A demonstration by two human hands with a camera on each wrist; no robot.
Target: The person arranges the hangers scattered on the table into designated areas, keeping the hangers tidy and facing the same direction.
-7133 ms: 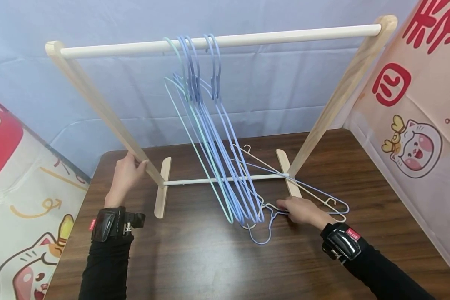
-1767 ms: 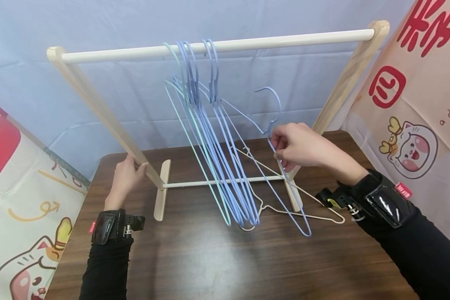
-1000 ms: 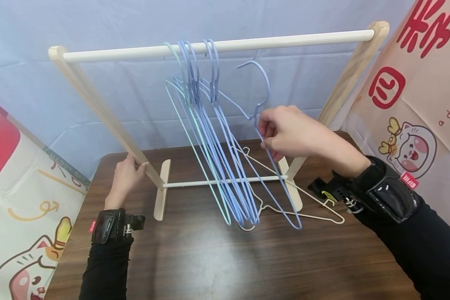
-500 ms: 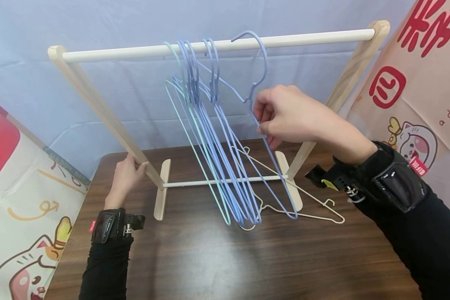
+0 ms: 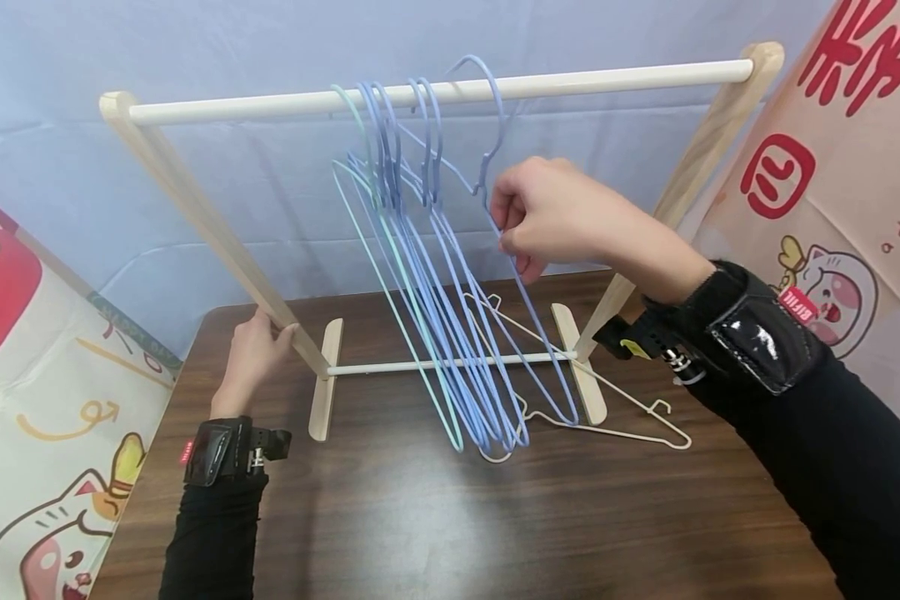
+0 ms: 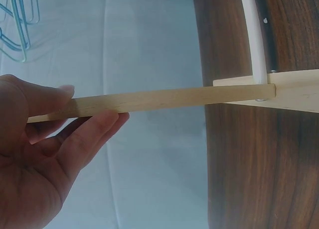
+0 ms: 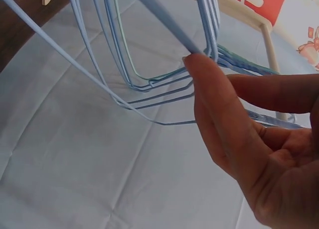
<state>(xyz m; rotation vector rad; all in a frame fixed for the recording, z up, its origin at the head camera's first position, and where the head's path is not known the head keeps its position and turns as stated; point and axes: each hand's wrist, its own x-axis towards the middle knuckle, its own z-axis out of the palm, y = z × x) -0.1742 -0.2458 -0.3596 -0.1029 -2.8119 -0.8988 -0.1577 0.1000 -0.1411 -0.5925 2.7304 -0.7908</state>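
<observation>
My right hand (image 5: 551, 212) pinches a blue wire hanger (image 5: 500, 117) just below its neck. The hanger's hook arches over the white rail (image 5: 607, 81) of the wooden rack, to the right of the hangers in place. In the right wrist view, my thumb and fingertips meet on the hanger's blue wire (image 7: 167, 21). My left hand (image 5: 251, 358) grips the rack's left post (image 5: 222, 242) low down, with thumb and fingers on either side of the post (image 6: 164, 98) in the left wrist view. A mint hanger (image 5: 460, 442) and several blue hangers (image 5: 438, 125) hang bunched left of the rail's middle.
Cream hangers (image 5: 607, 431) lie on the brown wooden table (image 5: 390, 525), partly behind the hanging ones and across the rack's right foot (image 5: 588, 400). A white lower bar (image 5: 375, 367) joins the two feet. Pale blue cloth (image 5: 255, 167) hangs behind.
The right hand has brought the blue hanger up from the table and, lately, leftward, its hook rising from below the rail to arch over it. The left hand has stayed on the post.
</observation>
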